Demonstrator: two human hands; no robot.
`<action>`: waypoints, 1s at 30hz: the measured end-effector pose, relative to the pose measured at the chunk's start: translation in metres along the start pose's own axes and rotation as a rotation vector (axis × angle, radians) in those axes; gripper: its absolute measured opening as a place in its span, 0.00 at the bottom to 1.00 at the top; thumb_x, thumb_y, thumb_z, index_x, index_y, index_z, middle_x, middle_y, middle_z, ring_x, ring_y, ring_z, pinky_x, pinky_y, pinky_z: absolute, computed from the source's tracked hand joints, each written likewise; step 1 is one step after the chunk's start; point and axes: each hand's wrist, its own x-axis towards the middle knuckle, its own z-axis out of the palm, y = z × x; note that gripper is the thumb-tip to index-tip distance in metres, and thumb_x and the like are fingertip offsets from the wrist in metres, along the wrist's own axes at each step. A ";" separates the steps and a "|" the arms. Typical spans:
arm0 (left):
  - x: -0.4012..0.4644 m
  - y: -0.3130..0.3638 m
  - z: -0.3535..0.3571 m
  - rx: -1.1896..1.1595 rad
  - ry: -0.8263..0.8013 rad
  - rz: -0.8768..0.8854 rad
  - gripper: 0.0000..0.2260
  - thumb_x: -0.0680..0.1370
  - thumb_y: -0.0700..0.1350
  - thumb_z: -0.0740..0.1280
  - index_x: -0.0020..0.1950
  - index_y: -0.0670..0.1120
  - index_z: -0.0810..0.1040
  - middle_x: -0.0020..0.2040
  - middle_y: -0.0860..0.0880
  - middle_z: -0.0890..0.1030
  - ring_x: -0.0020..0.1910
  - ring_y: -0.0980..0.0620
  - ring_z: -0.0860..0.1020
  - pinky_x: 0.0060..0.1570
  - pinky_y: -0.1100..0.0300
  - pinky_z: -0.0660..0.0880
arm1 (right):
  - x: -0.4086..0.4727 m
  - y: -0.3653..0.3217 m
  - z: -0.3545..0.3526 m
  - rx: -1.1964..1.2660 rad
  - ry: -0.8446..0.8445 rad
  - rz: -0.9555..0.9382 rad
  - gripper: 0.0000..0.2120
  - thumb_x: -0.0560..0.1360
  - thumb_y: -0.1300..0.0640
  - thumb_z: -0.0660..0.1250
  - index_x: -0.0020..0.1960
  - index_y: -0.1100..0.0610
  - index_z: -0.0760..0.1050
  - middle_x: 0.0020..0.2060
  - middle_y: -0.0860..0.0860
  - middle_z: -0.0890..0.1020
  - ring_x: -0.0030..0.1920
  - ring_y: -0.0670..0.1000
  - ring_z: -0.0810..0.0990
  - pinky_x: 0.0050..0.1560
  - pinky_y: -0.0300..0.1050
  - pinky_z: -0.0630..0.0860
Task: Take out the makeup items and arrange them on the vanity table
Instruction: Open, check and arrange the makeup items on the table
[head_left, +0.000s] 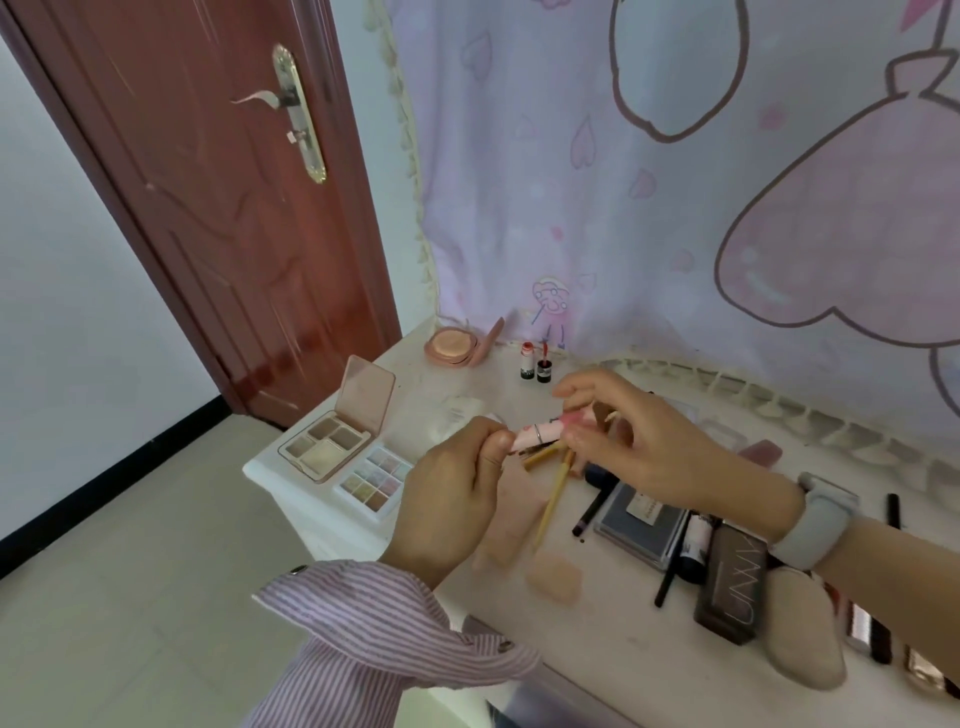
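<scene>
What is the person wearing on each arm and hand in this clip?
The left arm has a long shirt sleeve with thin pink and white stripes and a buttoned cuff. The right forearm is bare, with a pale grey-blue band round the wrist. The left hand and right hand wear no gloves; no rings show.

left hand (452, 499) and right hand (639, 447) pinching, apparently, pink tube (537, 434)
</scene>
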 end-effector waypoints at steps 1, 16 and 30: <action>0.002 -0.001 -0.003 0.070 0.022 0.023 0.20 0.75 0.57 0.51 0.47 0.45 0.76 0.28 0.57 0.70 0.30 0.55 0.70 0.32 0.59 0.63 | 0.005 -0.002 0.000 0.086 -0.024 0.079 0.11 0.74 0.41 0.55 0.49 0.44 0.73 0.39 0.47 0.81 0.32 0.43 0.76 0.35 0.29 0.69; 0.002 0.005 -0.010 0.083 0.032 0.050 0.21 0.75 0.56 0.50 0.49 0.44 0.77 0.32 0.56 0.71 0.31 0.55 0.70 0.32 0.61 0.61 | 0.009 -0.013 0.010 0.174 0.000 0.137 0.12 0.76 0.45 0.55 0.51 0.48 0.73 0.32 0.45 0.78 0.29 0.41 0.73 0.36 0.37 0.71; 0.005 0.013 -0.016 0.031 -0.192 -0.032 0.11 0.80 0.50 0.55 0.44 0.49 0.74 0.37 0.52 0.77 0.39 0.51 0.75 0.42 0.54 0.72 | -0.003 -0.003 0.011 0.125 0.106 -0.020 0.05 0.78 0.54 0.58 0.48 0.45 0.65 0.38 0.56 0.76 0.39 0.62 0.77 0.46 0.57 0.72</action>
